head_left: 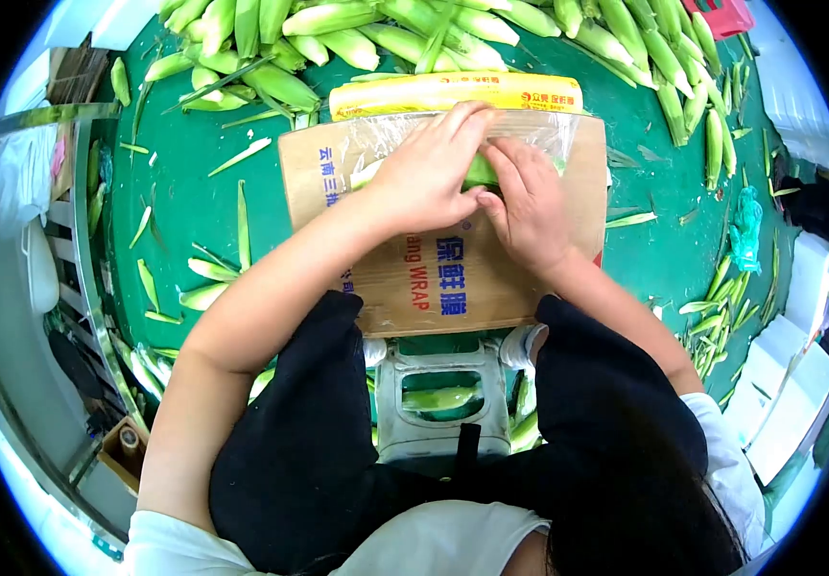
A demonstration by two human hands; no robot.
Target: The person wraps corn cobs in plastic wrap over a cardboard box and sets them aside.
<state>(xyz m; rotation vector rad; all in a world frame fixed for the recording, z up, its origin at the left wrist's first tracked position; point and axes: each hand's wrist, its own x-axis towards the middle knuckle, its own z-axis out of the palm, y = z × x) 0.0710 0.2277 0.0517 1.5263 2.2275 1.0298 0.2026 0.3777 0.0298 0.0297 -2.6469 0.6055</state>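
An ear of corn (480, 174) with green husk lies crosswise under clear plastic wrap (395, 139) on a printed cardboard box (520, 288). My left hand (436, 165) bends over the corn from the left, its fingers together on the film. From the right, my right hand (532, 204) curls its fingers over the same ear. The two thumbs almost meet, and both palms hide much of the corn. Just beyond the box lies a yellow roll of cling film (453, 94) with red print, close to the sheet of film.
A large heap of corn ears (414, 34) covers the far side of the green floor (194, 182). Loose husk leaves (243, 226) lie at the left. A teal plastic bag (746, 230) and white foam boxes (789, 384) are at the right. A stool (390, 394) stands between my legs.
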